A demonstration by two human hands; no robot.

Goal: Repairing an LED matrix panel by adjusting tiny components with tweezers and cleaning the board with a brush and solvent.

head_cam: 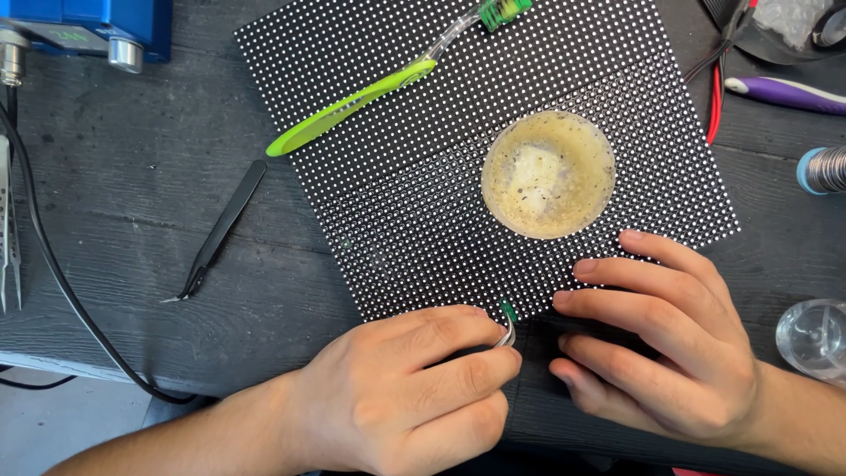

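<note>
A black panel [423,167] covered in rows of small white dots lies tilted on the dark wooden table [132,220]. My left hand [414,397] is closed around a thin metal tool with a green tip [508,319], whose tip touches the panel's near edge. My right hand [661,335] rests on the panel's near right corner with its fingers spread flat, holding nothing. A round shallow dish of yellowish paste [548,174] sits on the panel just beyond my right fingers.
A green toothbrush [388,84] lies across the panel's far side. Black tweezers [218,231] lie on the table to the left. A blue device [88,26] and black cable [53,264] are far left; a solder spool [824,169], purple-handled tool [784,92] and clear jar [815,337] are right.
</note>
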